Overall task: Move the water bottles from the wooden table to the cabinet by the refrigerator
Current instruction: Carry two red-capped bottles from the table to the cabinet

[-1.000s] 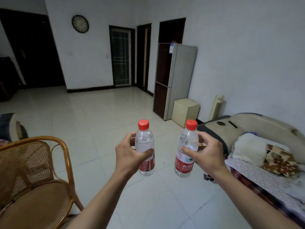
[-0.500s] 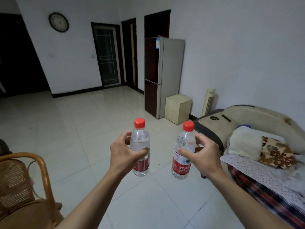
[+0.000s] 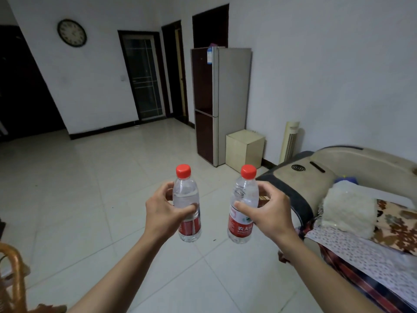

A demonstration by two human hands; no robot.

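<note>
I carry two clear water bottles with red caps and red labels, both upright in front of me above the tiled floor. My left hand [image 3: 163, 214] grips the left bottle [image 3: 186, 195] around its middle. My right hand [image 3: 269, 214] grips the right bottle [image 3: 243, 199] the same way. Ahead stands the tall refrigerator [image 3: 220, 105] against the right wall, and beside it on the floor sits the small cream cabinet [image 3: 244, 149]. The wooden table is out of view.
A bed [image 3: 361, 222] with a padded headboard, white pillow and patterned covers runs along the right. A slim tower fan [image 3: 290, 141] stands beyond the cabinet. A rattan chair [image 3: 12, 283] edge shows at the lower left. Doors and a wall clock [image 3: 71, 32] line the far wall.
The refrigerator and cabinet have grown larger and nearer. The rattan chair has slid almost out of view at the lower left. Both hands keep the bottles held the same way.
</note>
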